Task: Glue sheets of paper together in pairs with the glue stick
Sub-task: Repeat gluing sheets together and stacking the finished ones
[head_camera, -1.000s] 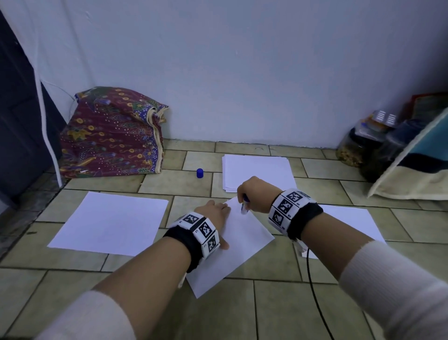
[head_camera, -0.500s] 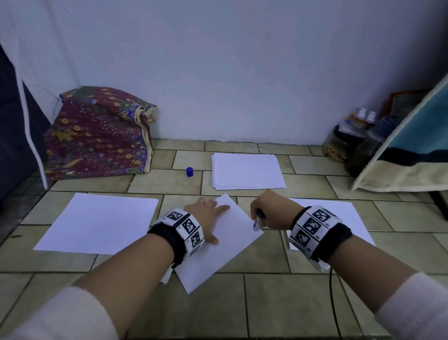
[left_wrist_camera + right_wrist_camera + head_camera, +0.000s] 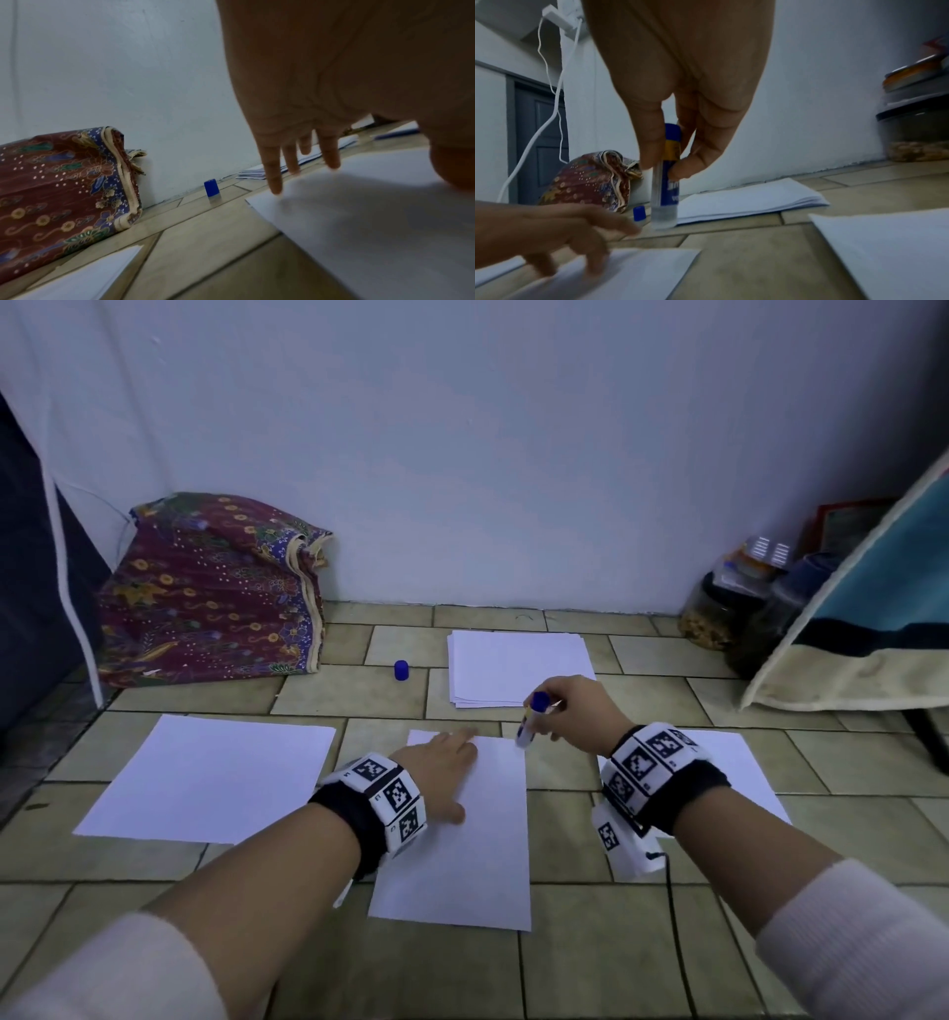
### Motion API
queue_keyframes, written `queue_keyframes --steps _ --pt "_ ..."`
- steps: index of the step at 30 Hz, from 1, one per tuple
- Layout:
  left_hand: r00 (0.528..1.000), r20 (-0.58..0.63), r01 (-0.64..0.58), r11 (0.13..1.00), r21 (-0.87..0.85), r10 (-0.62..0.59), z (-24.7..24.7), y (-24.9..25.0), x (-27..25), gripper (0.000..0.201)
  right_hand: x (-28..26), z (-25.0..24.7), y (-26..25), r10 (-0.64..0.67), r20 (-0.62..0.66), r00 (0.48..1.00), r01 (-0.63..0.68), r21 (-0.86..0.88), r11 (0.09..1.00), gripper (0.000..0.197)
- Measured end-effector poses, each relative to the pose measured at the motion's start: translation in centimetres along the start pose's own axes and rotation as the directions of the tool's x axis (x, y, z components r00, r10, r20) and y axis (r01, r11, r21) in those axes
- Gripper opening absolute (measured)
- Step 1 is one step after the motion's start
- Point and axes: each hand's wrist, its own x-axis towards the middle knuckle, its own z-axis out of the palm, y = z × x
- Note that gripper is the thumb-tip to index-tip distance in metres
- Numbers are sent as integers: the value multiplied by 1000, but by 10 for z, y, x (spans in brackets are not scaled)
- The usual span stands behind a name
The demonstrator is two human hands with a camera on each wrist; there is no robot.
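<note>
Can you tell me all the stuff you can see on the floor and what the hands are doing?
Sheet under the hands: one, white, middle of the tiled floor.
Left sheet: one, white, left of it.
Right sheet: one, white, partly hidden by the right wrist.
Paper stack: one, white, near the wall.
Glue stick: one, blue and white, uncapped, tip down by the middle sheet's far right corner.
Glue cap: one, blue, left of the stack.
Patterned cloth bundle: one, maroon, against the wall.
Jars: several, dark, right corner.
Left hand: flat on the middle sheet.
Right hand: grips the glue stick.
</note>
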Motion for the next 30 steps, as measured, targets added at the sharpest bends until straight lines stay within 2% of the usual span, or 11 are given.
queue_keyframes --steps 5,10,13,20,25,30 --pt "994 -28 103 990 94 -101 -6 0 -4 71 19 26 -3 27 -32 999 -27 21 999 11" --pt "982 -21 184 979 -91 -186 1 -6 -4 76 30 51 -17 -27 -73 997 27 7 1000 16" --pt "978 -13 205 970 -131 -209 4 -6 -5 74 38 64 -26 -63 -58 996 60 -45 997 15" --pt "975 -21 213 963 -163 -219 6 -8 -5 80 49 66 -41 -88 68 994 101 -222 970 19" --pt "974 -9 221 962 -159 -225 8 -9 -2 82 45 48 -51 -82 232 969 177 -426 887 24" --pt "977 4 210 971 -115 -211 8 -9 -1 90 28 39 -46 -122 291 949 263 -519 813 23"
